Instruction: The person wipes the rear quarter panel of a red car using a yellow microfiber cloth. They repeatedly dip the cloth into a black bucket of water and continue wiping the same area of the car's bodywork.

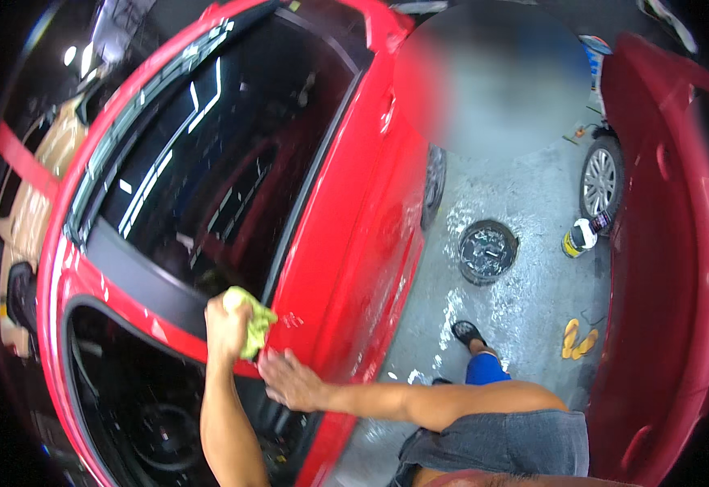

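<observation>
A glossy red car [338, 276] fills the middle and left, with a dark side window [224, 146] and a black pillar trim [139, 256]. My left hand [226, 329] grips a yellow-green cloth [258, 321] against the car near the window's lower corner. My right hand [289, 377] is just below and to the right of it, fingers apart, resting on or very near the red body beside a second dark window [119, 365].
To my right are a grey wet floor [443, 333], a round dark bucket [487, 252], a yellow-labelled bottle [579, 239], yellow sandals [579, 339] and a darker red car [667, 284] with a silver wheel [600, 180]. A beige car part [42, 211] shows at far left.
</observation>
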`<move>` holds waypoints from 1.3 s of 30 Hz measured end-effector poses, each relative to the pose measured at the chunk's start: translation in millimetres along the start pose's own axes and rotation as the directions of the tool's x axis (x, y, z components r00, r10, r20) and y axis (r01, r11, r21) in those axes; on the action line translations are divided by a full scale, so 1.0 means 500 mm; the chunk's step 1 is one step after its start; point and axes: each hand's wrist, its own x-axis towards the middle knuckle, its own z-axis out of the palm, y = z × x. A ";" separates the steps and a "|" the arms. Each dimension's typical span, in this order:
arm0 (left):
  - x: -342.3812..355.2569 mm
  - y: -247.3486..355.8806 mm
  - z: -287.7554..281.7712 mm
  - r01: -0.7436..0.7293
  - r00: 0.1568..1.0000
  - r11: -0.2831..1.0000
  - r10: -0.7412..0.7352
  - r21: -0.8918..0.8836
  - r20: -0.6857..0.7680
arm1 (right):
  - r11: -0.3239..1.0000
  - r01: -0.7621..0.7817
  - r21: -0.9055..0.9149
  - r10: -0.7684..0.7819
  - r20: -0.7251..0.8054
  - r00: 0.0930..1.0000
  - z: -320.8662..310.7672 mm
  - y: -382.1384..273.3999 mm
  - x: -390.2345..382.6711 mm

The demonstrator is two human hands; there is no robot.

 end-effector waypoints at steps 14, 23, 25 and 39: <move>-0.041 0.011 0.013 0.057 0.998 0.964 -0.047 -0.260 0.045 | 0.940 0.339 -0.045 -0.339 0.010 0.941 0.004 0.140 -0.013; -0.012 0.004 -0.032 0.078 0.997 0.979 -0.076 -0.188 0.014 | 0.889 0.430 -0.156 -0.408 0.154 0.900 -0.050 0.287 -0.047; -0.008 -0.021 -0.041 0.137 0.990 0.969 -0.142 -0.204 -0.010 | 0.906 0.407 -0.114 -0.396 0.104 0.912 -0.018 0.189 -0.009; 0.012 0.020 -0.037 0.012 1.000 0.992 -0.015 -0.128 -0.020 | 0.999 -0.005 0.052 -0.011 0.293 0.956 -0.176 0.248 0.116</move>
